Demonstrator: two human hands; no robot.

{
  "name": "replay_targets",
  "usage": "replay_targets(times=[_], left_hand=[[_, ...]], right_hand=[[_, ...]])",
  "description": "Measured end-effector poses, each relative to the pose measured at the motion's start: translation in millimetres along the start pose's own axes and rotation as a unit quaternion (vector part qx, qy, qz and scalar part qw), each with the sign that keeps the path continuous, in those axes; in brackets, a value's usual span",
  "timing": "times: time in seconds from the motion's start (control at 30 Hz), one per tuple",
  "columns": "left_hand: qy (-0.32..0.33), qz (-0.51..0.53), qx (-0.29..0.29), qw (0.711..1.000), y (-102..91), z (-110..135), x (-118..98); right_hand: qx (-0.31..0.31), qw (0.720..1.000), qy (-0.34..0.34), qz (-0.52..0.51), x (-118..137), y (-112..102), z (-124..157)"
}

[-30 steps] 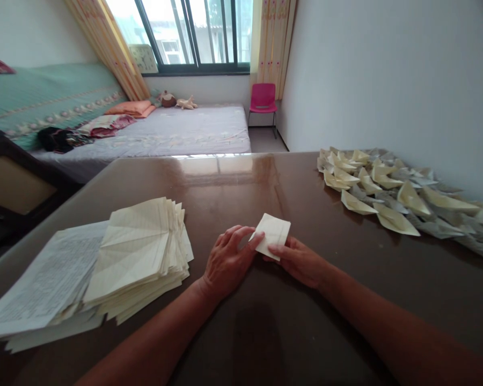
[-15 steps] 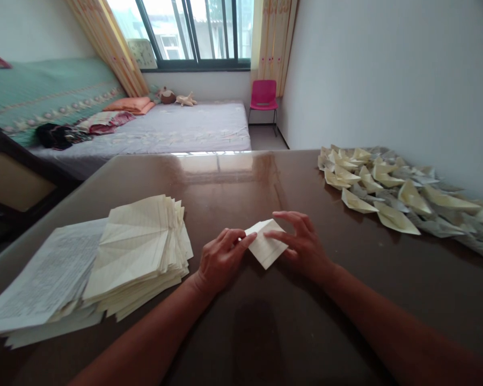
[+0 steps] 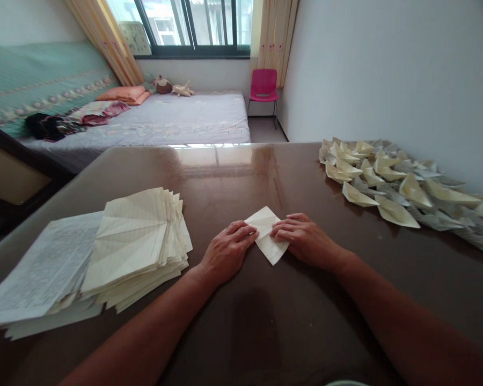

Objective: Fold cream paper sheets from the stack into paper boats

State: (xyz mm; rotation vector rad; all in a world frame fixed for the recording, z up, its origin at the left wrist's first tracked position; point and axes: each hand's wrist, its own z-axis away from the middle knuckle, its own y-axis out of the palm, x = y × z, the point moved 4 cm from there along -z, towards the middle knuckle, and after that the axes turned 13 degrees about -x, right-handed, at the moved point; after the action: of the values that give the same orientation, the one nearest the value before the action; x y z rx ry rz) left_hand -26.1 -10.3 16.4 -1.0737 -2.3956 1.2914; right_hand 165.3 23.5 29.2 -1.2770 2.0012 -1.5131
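Note:
A small folded cream paper [image 3: 266, 238] lies flat on the brown table [image 3: 241, 177] like a diamond, one corner pointing toward me. My left hand [image 3: 227, 252] rests on the table with its fingertips pressing the paper's left corner. My right hand [image 3: 304, 238] lies palm down, fingers together, pressing the paper's right side. Both hands hold the paper down against the tabletop.
A stack of creased cream sheets [image 3: 139, 244] sits to the left, overlapping printed pages [image 3: 40, 276]. A heap of folded paper boats [image 3: 390, 182] lines the wall at right. Beyond the table are a bed [image 3: 161, 120] and a pink chair [image 3: 263, 88].
The paper was turned from a tilted rectangle held up in both hands to a diamond lying flat. My right hand came down from above onto its right side.

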Motion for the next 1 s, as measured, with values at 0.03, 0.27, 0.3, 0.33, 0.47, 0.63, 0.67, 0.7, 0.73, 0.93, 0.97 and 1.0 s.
replay_targets(times=[0.03, 0.27, 0.3, 0.33, 0.47, 0.63, 0.67, 0.7, 0.73, 0.93, 0.97, 1.0], left_hand=[[0.005, 0.004, 0.016, 1.000, 1.7, 1, -1], [0.022, -0.009, 0.057, 0.998, 3.2, 2, -6], [0.022, -0.012, 0.057, 0.998, 2.8, 2, -7], [0.021, -0.014, 0.056, 0.998, 2.6, 2, -7], [0.016, -0.011, 0.051, 0.999, 1.5, 2, -5], [0.015, 0.002, 0.028, 0.999, -1.7, 3, -4], [0.016, 0.003, 0.027, 1.000, -2.1, 2, -4], [0.015, 0.004, 0.026, 1.000, -2.3, 2, -5], [0.014, 0.004, 0.025, 1.000, -2.5, 2, -5], [0.004, 0.000, 0.027, 1.000, -2.2, 2, -5], [0.004, 0.000, 0.027, 1.000, -2.2, 2, -5], [0.003, 0.000, 0.025, 1.000, -2.3, 1, -5]], right_hand=[[0.000, 1.000, 0.007, 0.005, -2, -1, 1], [0.021, 0.998, -0.004, 0.051, 9, -15, 2], [0.025, 0.999, -0.012, 0.045, 12, -16, 1], [0.029, 0.999, -0.017, 0.037, 15, -16, 1], [0.038, 0.999, 0.009, -0.024, 13, -11, 0], [0.027, 0.983, 0.136, -0.123, -4, 2, 1], [0.023, 0.979, 0.161, -0.119, -6, 4, 2], [0.019, 0.977, 0.182, -0.107, -7, 6, 2], [0.016, 0.976, 0.200, -0.089, -8, 8, 3], [0.010, 0.966, 0.258, 0.019, -6, 8, 3], [0.009, 0.966, 0.258, 0.028, -5, 8, 2], [0.008, 0.965, 0.258, 0.038, -5, 8, 2]])
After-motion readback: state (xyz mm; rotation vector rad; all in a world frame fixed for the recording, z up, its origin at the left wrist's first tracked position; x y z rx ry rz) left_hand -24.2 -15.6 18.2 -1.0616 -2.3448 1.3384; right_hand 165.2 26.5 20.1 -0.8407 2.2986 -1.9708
